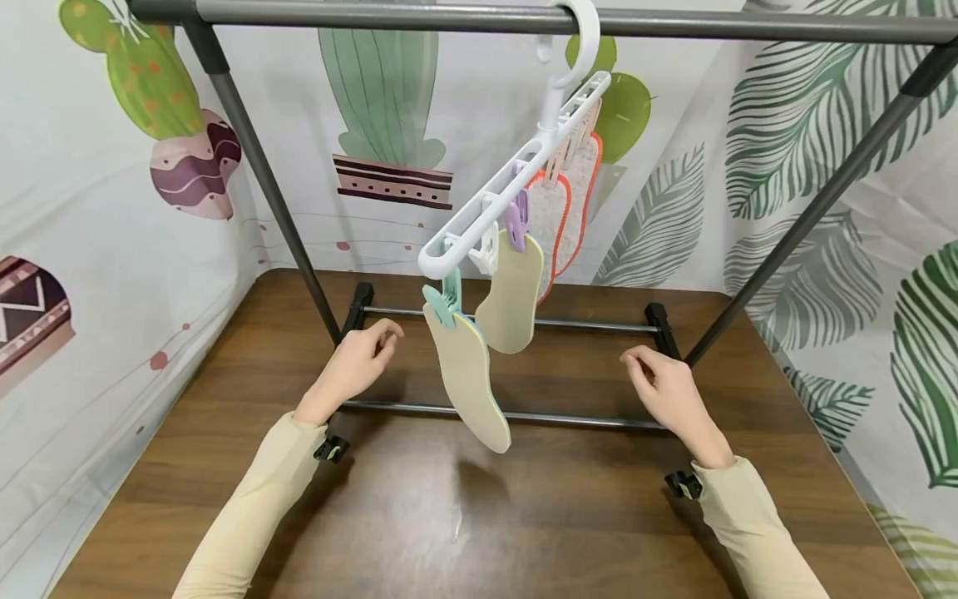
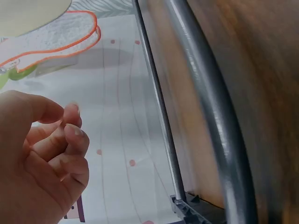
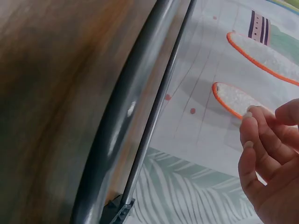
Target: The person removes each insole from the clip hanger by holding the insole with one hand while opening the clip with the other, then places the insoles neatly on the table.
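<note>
A white clip hanger [image 1: 490, 212] hooks over the top bar of a dark metal rack. From its near end hang two beige insoles: the front insole [image 1: 467, 378] in a mint green clip [image 1: 446, 301], the other insole [image 1: 512, 295] in a purple clip [image 1: 518, 218]. Farther back, two white insoles with orange edging [image 1: 576, 208] hang from pinkish clips. My left hand [image 1: 355, 366] is in the air left of the front insole, fingers loosely curled, holding nothing. Well to the right, my right hand [image 1: 666, 391] hovers likewise, its loosely bent fingers touching nothing.
The rack's top bar [image 1: 419, 17] crosses above, with slanting posts [image 1: 258, 175] on both sides. Two low crossbars [image 1: 584, 420] run just over the brown wooden table [image 1: 419, 532]. A patterned cloth [image 1: 486, 108] covers the walls behind and at the sides.
</note>
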Action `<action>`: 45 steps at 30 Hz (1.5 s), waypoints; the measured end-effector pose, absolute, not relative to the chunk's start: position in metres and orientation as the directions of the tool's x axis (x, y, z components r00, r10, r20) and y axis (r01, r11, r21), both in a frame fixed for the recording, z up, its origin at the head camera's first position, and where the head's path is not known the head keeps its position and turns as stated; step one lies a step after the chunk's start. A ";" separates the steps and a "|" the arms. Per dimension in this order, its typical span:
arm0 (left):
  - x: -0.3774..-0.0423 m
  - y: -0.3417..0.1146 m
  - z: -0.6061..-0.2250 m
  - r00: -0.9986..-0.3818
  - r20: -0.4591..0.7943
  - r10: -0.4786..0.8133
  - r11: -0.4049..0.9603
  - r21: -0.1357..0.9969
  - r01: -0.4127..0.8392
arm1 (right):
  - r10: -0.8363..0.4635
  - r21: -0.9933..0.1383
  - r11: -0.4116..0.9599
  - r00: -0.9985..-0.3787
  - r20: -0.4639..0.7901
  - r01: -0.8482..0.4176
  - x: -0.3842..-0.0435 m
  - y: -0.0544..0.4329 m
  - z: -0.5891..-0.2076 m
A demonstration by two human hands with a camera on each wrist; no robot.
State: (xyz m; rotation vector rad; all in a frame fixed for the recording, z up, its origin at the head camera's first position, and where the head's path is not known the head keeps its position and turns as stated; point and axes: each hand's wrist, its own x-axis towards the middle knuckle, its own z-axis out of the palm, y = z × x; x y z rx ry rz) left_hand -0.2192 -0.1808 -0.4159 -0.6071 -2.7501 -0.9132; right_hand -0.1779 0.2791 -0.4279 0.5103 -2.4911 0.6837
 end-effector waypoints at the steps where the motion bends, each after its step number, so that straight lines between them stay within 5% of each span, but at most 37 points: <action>1: -0.219 -0.180 -0.415 -0.900 0.292 0.325 0.727 0.531 0.435 | -0.220 -0.370 0.795 -0.797 0.563 -0.480 -0.178 0.278 -0.428; 27: -0.211 -0.174 -0.406 -0.886 0.378 0.268 0.510 0.724 0.463 | -0.266 -0.400 0.594 -0.640 0.721 -0.698 -0.163 0.251 -0.415; 45: -0.207 -0.168 -0.396 -0.862 0.469 0.192 0.381 0.774 0.505 | -0.319 -0.434 0.476 -0.610 0.725 -0.765 -0.155 0.232 -0.402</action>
